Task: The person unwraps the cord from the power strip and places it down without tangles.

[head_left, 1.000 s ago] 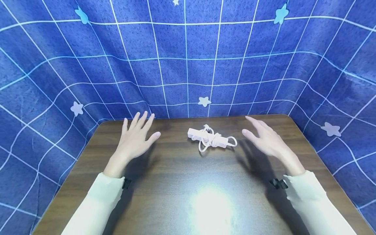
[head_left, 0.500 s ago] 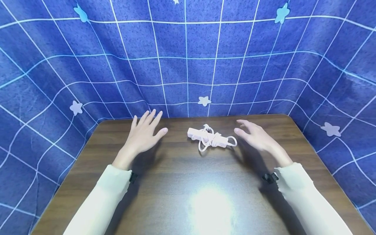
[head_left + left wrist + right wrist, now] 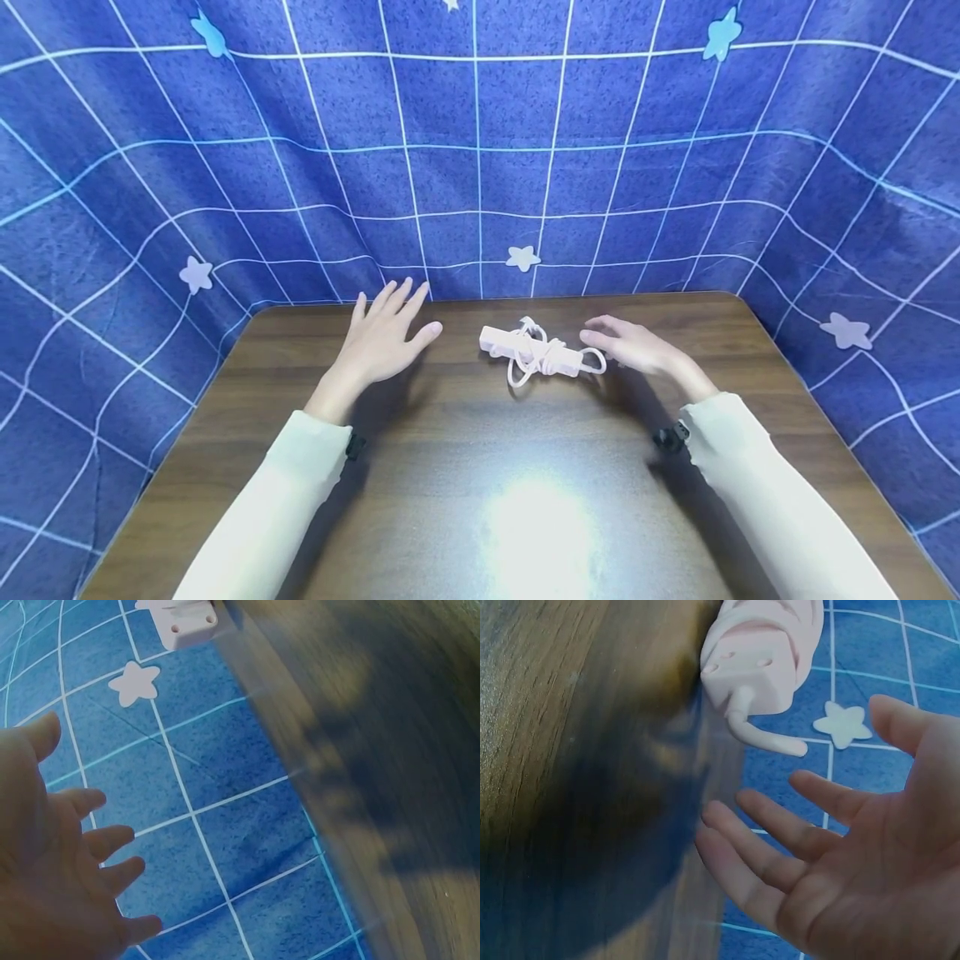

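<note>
A white power strip (image 3: 561, 360) lies on the brown wooden table (image 3: 450, 450), its own cord wound around the middle and a loop sticking out at the right end. Fingers spread and holding nothing, the left hand (image 3: 377, 340) is above the table to the strip's left. Closer to the strip, the right hand (image 3: 633, 346) has its fingertips by the cord loop; in the right wrist view the relaxed hand (image 3: 840, 847) stands apart from the strip's end (image 3: 754, 671). The left wrist view shows the strip's other end (image 3: 187, 626) beyond the open hand (image 3: 60, 862).
Behind the table and along both sides hangs a blue curtain (image 3: 442, 183) with white grid lines and stars. A bright light reflection lies on the table's near part. Dark devices sit at both sleeve cuffs.
Both hands have moved inward toward the power strip, the right one ending nearer to it, with its fingers slightly more bent. The strip has not moved.
</note>
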The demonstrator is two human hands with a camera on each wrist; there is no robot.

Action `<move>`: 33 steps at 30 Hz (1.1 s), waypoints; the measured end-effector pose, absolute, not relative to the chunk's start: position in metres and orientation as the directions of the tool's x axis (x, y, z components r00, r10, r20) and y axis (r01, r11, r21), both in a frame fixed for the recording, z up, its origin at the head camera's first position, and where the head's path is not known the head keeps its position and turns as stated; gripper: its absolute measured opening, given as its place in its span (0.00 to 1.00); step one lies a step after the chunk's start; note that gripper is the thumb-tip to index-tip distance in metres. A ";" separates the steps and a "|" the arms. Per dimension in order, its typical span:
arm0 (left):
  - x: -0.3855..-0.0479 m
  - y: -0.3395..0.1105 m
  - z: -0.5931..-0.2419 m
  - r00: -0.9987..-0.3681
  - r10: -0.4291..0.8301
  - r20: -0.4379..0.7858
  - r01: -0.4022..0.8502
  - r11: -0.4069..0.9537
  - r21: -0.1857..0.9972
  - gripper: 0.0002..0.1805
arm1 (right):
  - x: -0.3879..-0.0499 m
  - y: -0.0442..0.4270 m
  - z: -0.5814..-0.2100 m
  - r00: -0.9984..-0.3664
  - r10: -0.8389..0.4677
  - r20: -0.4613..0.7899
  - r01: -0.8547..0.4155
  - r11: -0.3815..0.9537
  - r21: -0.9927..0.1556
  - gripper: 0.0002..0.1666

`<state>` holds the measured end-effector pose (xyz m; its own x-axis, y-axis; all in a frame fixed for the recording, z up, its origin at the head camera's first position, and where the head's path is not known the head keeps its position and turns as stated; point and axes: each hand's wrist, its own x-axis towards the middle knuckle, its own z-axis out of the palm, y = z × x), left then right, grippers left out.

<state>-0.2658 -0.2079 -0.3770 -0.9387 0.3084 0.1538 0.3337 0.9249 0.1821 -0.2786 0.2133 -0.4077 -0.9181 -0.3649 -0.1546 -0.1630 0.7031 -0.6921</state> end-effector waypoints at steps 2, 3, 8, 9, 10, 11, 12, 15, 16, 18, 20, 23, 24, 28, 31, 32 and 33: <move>-0.266 -0.207 -0.377 -0.939 0.309 0.149 0.334 0.926 0.179 0.44 | -0.281 0.212 -0.409 -0.904 -0.383 -0.191 -0.138 0.683 -0.717 0.40; -0.265 -0.207 -0.377 -0.938 0.312 0.149 0.336 0.924 0.181 0.44 | -0.282 0.212 -0.410 -0.898 -0.390 -0.204 -0.129 0.676 -0.725 0.40; -0.265 -0.204 -0.379 -0.936 0.316 0.154 0.340 0.924 0.175 0.43 | -0.285 0.209 -0.412 -0.872 -0.411 -0.264 -0.083 0.656 -0.750 0.39; -0.265 -0.204 -0.379 -0.936 0.317 0.152 0.341 0.923 0.177 0.44 | -0.286 0.208 -0.413 -0.869 -0.415 -0.270 -0.077 0.653 -0.754 0.39; -0.265 -0.204 -0.380 -0.936 0.318 0.151 0.341 0.924 0.174 0.44 | -0.286 0.208 -0.413 -0.866 -0.416 -0.278 -0.071 0.652 -0.755 0.38; -0.265 -0.204 -0.381 -0.936 0.320 0.148 0.343 0.923 0.176 0.45 | -0.286 0.207 -0.413 -0.864 -0.418 -0.282 -0.067 0.649 -0.758 0.38; -0.266 -0.204 -0.382 -0.935 0.322 0.147 0.345 0.922 0.178 0.45 | -0.286 0.207 -0.414 -0.862 -0.418 -0.286 -0.061 0.646 -0.761 0.38; -0.265 -0.204 -0.383 -0.936 0.321 0.148 0.345 0.920 0.186 0.44 | -0.286 0.205 -0.415 -0.859 -0.418 -0.295 -0.047 0.639 -0.768 0.37; -0.265 -0.204 -0.383 -0.935 0.321 0.150 0.346 0.919 0.188 0.44 | -0.286 0.204 -0.415 -0.859 -0.417 -0.299 -0.044 0.640 -0.768 0.37; -0.265 -0.204 -0.383 -0.935 0.320 0.154 0.346 0.919 0.190 0.43 | -0.286 0.203 -0.416 -0.857 -0.415 -0.306 -0.041 0.647 -0.762 0.37; -0.265 -0.204 -0.383 -0.935 0.319 0.157 0.346 0.919 0.190 0.43 | -0.286 0.202 -0.415 -0.853 -0.416 -0.316 -0.044 0.659 -0.751 0.37; -0.265 -0.205 -0.383 -0.934 0.321 0.155 0.346 0.920 0.185 0.43 | -0.288 0.201 -0.416 -0.842 -0.413 -0.346 -0.029 0.676 -0.736 0.36; -0.264 -0.205 -0.383 -0.935 0.320 0.153 0.345 0.921 0.182 0.43 | -0.288 0.200 -0.416 -0.837 -0.413 -0.359 -0.020 0.679 -0.734 0.37; -0.263 -0.206 -0.384 -0.937 0.316 0.152 0.341 0.923 0.180 0.42 | -0.290 0.198 -0.416 -0.826 -0.402 -0.396 0.013 0.687 -0.726 0.39; -0.263 -0.207 -0.384 -0.936 0.317 0.153 0.341 0.923 0.178 0.42 | -0.291 0.196 -0.416 -0.817 -0.399 -0.416 0.026 0.695 -0.719 0.39; -0.263 -0.207 -0.384 -0.936 0.317 0.152 0.342 0.923 0.177 0.42 | -0.292 0.195 -0.416 -0.814 -0.399 -0.421 0.029 0.697 -0.716 0.39; -0.263 -0.207 -0.384 -0.936 0.317 0.151 0.342 0.923 0.176 0.43 | -0.292 0.195 -0.416 -0.810 -0.398 -0.429 0.034 0.700 -0.713 0.38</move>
